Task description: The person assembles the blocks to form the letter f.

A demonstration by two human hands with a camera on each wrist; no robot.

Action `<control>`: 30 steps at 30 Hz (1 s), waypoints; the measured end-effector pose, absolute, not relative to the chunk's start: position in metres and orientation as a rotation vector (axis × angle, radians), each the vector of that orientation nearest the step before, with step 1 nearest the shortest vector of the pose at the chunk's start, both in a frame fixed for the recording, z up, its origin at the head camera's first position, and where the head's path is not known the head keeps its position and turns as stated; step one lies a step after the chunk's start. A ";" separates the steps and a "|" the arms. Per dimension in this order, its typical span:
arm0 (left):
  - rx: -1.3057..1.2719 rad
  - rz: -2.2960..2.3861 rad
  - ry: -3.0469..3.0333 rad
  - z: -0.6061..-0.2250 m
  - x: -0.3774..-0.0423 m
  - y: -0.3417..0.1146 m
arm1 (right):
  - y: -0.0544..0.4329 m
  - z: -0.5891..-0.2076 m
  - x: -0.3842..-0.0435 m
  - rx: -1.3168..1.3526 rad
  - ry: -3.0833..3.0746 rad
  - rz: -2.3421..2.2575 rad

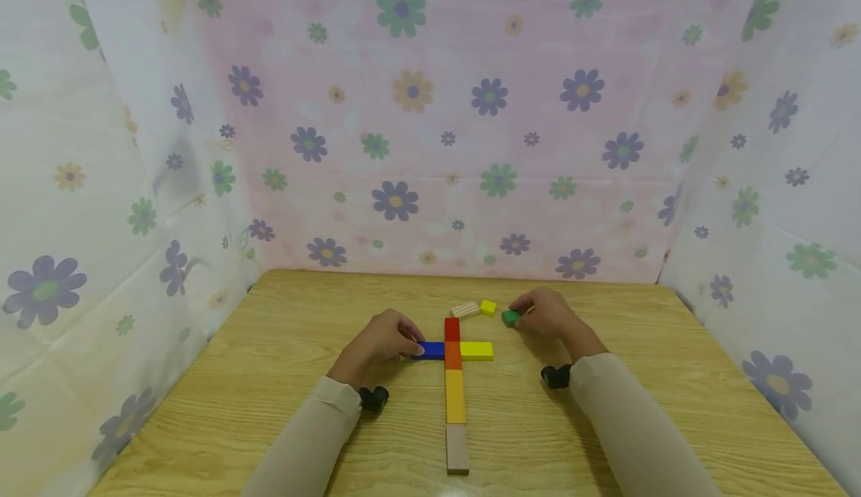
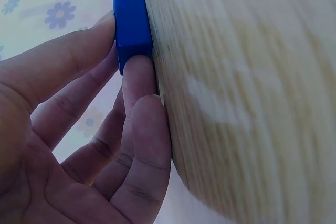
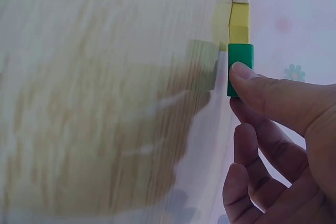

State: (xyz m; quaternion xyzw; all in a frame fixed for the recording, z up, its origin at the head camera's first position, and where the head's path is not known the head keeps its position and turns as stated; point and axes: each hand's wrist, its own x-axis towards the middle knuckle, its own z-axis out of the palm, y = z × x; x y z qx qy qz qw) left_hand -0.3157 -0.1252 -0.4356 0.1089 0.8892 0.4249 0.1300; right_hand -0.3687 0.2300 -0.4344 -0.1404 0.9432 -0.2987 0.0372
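Several wooden blocks lie in a cross on the table. A blue block (image 1: 431,350) forms its left arm, and my left hand (image 1: 385,339) holds that block's outer end between thumb and fingers. The left wrist view shows the thumb along one side of the blue block (image 2: 131,17) and a fingertip at its end. At the crossing is an orange block (image 1: 454,356), with a red block (image 1: 452,329) above and a yellow block (image 1: 477,351) to the right. My right hand (image 1: 548,318) pinches a small green block (image 1: 510,318), seen upright-edged in the right wrist view (image 3: 241,56).
Below the crossing run an amber block (image 1: 455,396) and a plain wood block (image 1: 457,448). Behind the cross lie a pale grained block (image 1: 465,310) and a small yellow block (image 1: 488,308). Flowered cloth (image 1: 444,108) surrounds the wooden table (image 1: 303,437) at the back and sides.
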 end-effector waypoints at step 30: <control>0.325 1.232 2.586 -0.437 -0.318 -0.126 | 0.213 -0.436 -0.374 -0.430 2.917 -0.871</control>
